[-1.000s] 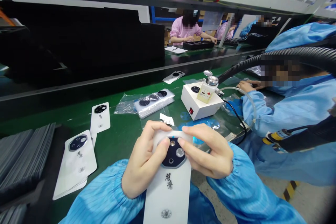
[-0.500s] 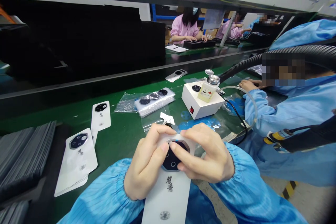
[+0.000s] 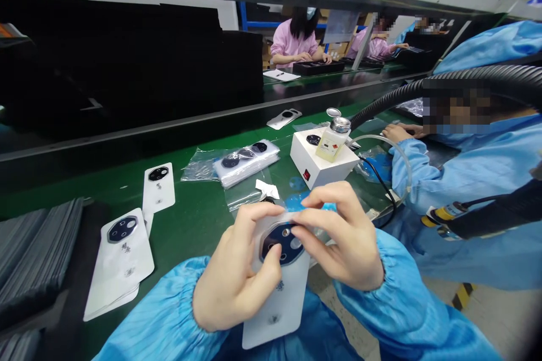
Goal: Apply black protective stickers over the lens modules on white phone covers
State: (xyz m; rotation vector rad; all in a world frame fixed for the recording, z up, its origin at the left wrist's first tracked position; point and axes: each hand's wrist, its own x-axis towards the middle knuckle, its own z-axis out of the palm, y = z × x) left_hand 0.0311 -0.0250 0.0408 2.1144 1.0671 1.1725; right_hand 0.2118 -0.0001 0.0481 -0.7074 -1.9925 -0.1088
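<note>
A white phone back cover (image 3: 290,303) with a dark camera lens panel (image 3: 288,252) tilts in front of me, above my lap. My left hand (image 3: 235,273) grips it at the upper left, thumb on the lens panel and fingers over the top edge. The thumb and index finger of my right hand (image 3: 349,240) pinch its upper right edge beside the lens panel; the other fingers are raised. Just beyond lies a scrap of white paper (image 3: 266,189) on clear film. Whether the right fingers hold any film is too small to tell.
Several finished-looking white covers (image 3: 121,265) lie at left, near stacked grey sheets (image 3: 38,259). Bagged covers (image 3: 245,163) sit ahead. A liquid bottle (image 3: 332,144) stands on a white box (image 3: 317,172). A co-worker's blue sleeve (image 3: 410,163) and a black hose (image 3: 393,96) are at right.
My right fingers have moved from the middle of the lens panel to the cover's upper right edge. The left thumb has slid lower on the panel, and the cover has tilted.
</note>
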